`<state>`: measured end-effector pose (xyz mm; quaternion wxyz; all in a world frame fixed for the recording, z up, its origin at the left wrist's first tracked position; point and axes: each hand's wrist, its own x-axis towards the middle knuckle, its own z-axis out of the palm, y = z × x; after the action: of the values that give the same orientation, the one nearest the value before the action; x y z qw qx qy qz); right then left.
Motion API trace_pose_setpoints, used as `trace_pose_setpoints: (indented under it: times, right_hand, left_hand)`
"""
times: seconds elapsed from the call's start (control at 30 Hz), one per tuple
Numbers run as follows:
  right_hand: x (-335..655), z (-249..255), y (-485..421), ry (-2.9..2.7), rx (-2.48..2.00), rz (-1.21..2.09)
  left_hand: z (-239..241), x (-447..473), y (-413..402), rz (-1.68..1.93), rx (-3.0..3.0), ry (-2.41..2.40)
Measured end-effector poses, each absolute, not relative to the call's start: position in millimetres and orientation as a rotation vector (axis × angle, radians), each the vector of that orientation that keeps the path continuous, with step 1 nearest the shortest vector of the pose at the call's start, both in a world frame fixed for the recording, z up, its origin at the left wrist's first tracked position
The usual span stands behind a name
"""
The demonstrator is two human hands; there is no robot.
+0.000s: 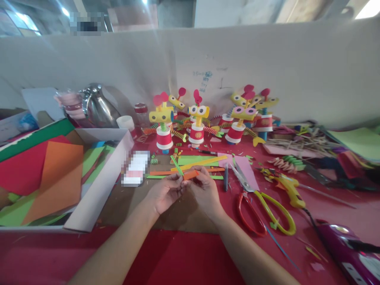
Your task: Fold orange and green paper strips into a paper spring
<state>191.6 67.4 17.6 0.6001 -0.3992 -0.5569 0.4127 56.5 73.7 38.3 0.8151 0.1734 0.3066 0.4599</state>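
Note:
Above the brown board [127,211], my two hands meet with fingers pinched. My left hand [168,192] grips a narrow green paper strip [176,164] that sticks up to the left. An orange paper strip [190,175] lies between the hands, and my right hand [206,192] is closed on its right end. The strips meet at my left fingertips; whether they are joined I cannot tell. Just behind the hands lie a yellow paper strip [204,161] and more orange and green strips. Big scissors [245,186] with red and yellow handles lie open at the right, beside a dark pen [226,177].
Several paper-cup figures [197,132] stand along the white partition [133,55]. A white box [99,174] of coloured sheets is at the left, near a steel jug [101,107]. A yellow glue gun [292,190] and a purple device [347,249] with a cord occupy the right.

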Motion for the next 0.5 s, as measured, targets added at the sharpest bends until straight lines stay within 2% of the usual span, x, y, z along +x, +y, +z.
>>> trace_pose_setpoints:
  times: [0.5]
  right_hand:
    - [191.3, 23.9, 62.2, -1.387, -0.938, 0.888]
  left_hand:
    - [42.8, 59.6, 72.5, 1.137, 0.627, 0.642]
